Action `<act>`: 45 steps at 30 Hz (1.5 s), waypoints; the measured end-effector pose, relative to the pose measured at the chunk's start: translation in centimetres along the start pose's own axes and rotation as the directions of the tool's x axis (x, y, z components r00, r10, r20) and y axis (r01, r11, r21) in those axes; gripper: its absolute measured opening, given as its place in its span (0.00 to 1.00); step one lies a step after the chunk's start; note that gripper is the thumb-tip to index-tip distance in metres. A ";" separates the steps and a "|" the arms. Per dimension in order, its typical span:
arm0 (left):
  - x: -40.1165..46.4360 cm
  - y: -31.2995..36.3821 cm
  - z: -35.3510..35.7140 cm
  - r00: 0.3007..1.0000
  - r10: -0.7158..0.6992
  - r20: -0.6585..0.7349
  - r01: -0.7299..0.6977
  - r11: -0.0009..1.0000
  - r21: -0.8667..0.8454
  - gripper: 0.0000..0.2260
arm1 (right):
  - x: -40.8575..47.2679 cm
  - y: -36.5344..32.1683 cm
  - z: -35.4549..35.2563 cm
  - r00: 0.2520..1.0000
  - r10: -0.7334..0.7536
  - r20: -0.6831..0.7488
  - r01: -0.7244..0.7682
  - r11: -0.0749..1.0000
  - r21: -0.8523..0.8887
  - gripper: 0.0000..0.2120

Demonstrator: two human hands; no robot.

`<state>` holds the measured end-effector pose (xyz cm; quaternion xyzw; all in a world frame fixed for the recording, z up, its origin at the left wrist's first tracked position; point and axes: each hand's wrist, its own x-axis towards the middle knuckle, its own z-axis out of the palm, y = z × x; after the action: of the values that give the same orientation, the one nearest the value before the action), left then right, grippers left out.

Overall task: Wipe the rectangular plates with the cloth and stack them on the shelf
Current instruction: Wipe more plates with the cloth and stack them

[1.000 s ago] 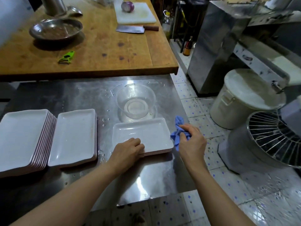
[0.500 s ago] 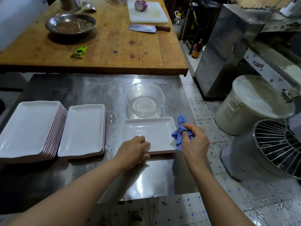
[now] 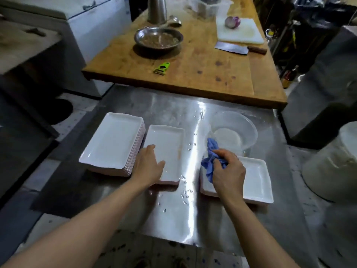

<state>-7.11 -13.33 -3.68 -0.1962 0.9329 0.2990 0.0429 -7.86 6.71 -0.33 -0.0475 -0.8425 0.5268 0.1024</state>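
While my right hand (image 3: 229, 172) holds the blue cloth (image 3: 211, 158) in a tight grip over the plate (image 3: 257, 178) near the bench's (image 3: 173, 215) right edge, my left hand (image 3: 147, 166) lies flat, fingers loose, on the middle plate (image 3: 170, 144) beside the tall stack (image 3: 114, 142).

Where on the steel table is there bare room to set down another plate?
The near edge of the steel table, in front of the middle plate and the right plate, is bare apart from water drops. So is the far strip under the wooden table. The middle row is crowded: plate stack, both plates, clear bowl.
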 end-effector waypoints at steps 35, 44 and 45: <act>3.3 -1.8 -1.2 0.987 -0.140 0.081 0.123 0.976 0.181 0.16 | 1.6 0.1 11.3 0.806 -0.175 0.565 0.423 0.838 -0.344 0.24; 3.8 -2.3 -1.2 0.984 -0.148 0.096 0.136 0.983 0.122 0.17 | 6.5 1.5 16.0 0.831 -0.103 0.546 0.432 0.738 -0.518 0.13; 3.8 -2.4 -1.2 0.986 -0.140 0.096 0.129 0.985 0.116 0.18 | 6.6 1.6 16.1 0.834 -0.122 0.537 0.430 0.755 -0.495 0.15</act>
<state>-9.61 -17.08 -4.79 -0.2402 0.9290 0.2537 0.1220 -17.94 -5.52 -7.80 0.1819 -0.9601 0.2069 -0.0475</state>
